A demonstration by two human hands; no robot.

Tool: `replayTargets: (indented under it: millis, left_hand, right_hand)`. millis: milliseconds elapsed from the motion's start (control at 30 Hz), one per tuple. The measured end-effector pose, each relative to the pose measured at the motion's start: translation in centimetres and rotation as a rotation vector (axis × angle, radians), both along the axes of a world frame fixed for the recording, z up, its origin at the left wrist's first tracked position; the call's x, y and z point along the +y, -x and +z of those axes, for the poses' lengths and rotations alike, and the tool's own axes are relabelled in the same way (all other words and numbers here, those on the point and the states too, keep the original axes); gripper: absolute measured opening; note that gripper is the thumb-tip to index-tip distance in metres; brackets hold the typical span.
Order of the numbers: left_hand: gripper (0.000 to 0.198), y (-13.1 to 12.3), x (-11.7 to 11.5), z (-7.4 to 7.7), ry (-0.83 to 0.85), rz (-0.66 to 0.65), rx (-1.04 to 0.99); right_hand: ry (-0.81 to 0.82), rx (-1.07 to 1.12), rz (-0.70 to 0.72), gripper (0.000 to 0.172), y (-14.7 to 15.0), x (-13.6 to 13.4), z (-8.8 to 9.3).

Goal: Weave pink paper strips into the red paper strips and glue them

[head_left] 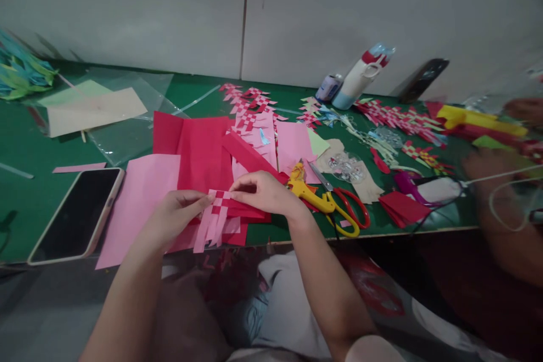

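Between my hands is a small woven piece of pink and red paper strips [218, 202], its loose pink ends hanging down toward me. My left hand [180, 212] pinches its left edge between thumb and fingers. With thumb and forefinger, my right hand [261, 192] grips the upper right side, where the red strips come out. Red paper sheets [203, 144] lie beneath and behind the weave. A pink paper sheet [142, 192] spreads to the left, under my left forearm. Close to my right wrist are a yellow glue gun [311, 195] and red-handled scissors [350, 203].
A phone [76, 215] lies at the left. Finished-looking woven strips [250, 104] are at the back, near a can [328, 87] and a white bottle [356, 79] by the wall. A co-worker's blurred hand [487, 172] is at the right. The green table's front edge [403, 235] runs close to me.
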State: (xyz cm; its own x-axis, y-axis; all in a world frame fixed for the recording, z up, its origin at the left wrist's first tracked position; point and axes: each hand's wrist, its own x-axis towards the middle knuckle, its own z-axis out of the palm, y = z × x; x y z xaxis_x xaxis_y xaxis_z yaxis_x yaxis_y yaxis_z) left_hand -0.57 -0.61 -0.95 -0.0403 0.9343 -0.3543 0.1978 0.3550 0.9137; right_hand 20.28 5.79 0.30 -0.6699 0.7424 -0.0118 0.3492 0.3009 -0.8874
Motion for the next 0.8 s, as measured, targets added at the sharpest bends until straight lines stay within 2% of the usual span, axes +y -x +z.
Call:
replayTargets:
  millis: [367, 467, 633, 700, 800]
  left_hand:
    - [0.029, -1.2, 0.1, -0.4, -0.124, 0.163, -0.029]
    - [0.028, -1.4, 0.1, -0.3, -0.098, 0.189, -0.05]
    - [0.036, -1.4, 0.1, -0.6, -0.013, 0.159, -0.063]
    - [0.039, -1.1, -0.2, -0.9, -0.025, 0.14, 0.018]
    - [0.035, -0.8, -1.1, -1.1, -0.121, 0.165, 0.371]
  right_hand:
    - [-0.014, -0.006, 0.021, 0.016, 0.4, -0.2, -0.3]
    - [-0.033, -0.048, 0.007, 0.016, 0.5, -0.2, -0.1]
    - [-0.108, -0.147, -0.014, 0.014, 0.8, 0.1, 0.6]
    - [-0.137, -0.187, -0.013, 0.014, 1.1, 0.3, 0.6]
    - [-0.178, -0.252, -0.007, 0.014, 1.6, 0.7, 0.1]
